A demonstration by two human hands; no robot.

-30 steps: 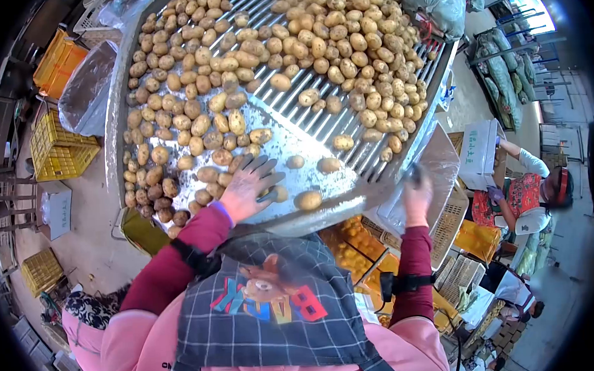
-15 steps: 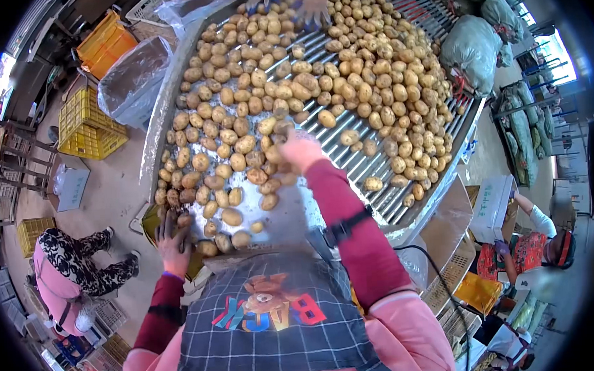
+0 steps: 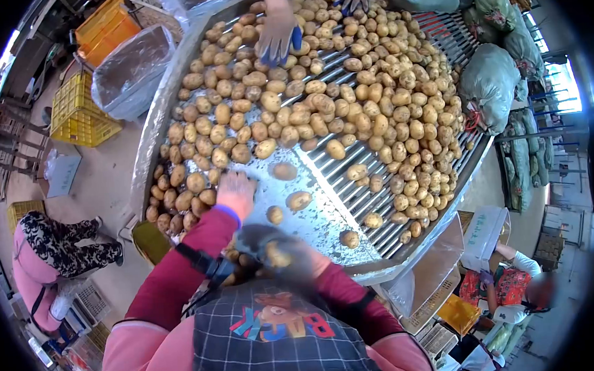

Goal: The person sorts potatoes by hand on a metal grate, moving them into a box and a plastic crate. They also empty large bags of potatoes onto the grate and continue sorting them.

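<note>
Many potatoes (image 3: 388, 123) cover the metal sorting table (image 3: 312, 215), spread over its slatted part and the flat sheet near me. My left hand (image 3: 235, 189), with a purple band at its wrist, lies among the potatoes at the left, fingers apart and nothing seen in them. Blurred by motion, my right hand (image 3: 283, 250) in a dark glove is at the near edge, close to my apron. A potato (image 3: 277, 255) overlaps that hand, and more potatoes lie beside it. Its fingers are smeared. Some loose potatoes (image 3: 299, 201) lie on the flat sheet.
Across the table, another person's gloved hands (image 3: 279, 35) rest over the potatoes. Filled sacks (image 3: 490, 81) line the right side. Left of the table stand a lined bin (image 3: 133, 70) and a yellow crate (image 3: 82, 116). A person (image 3: 517, 281) handles a carton (image 3: 484, 236) at the right.
My left hand has moved from the table's left edge inward over the potatoes. My right hand has drawn back toward my body, leaving more flat sheet visible. The other person's hands have shifted.
</note>
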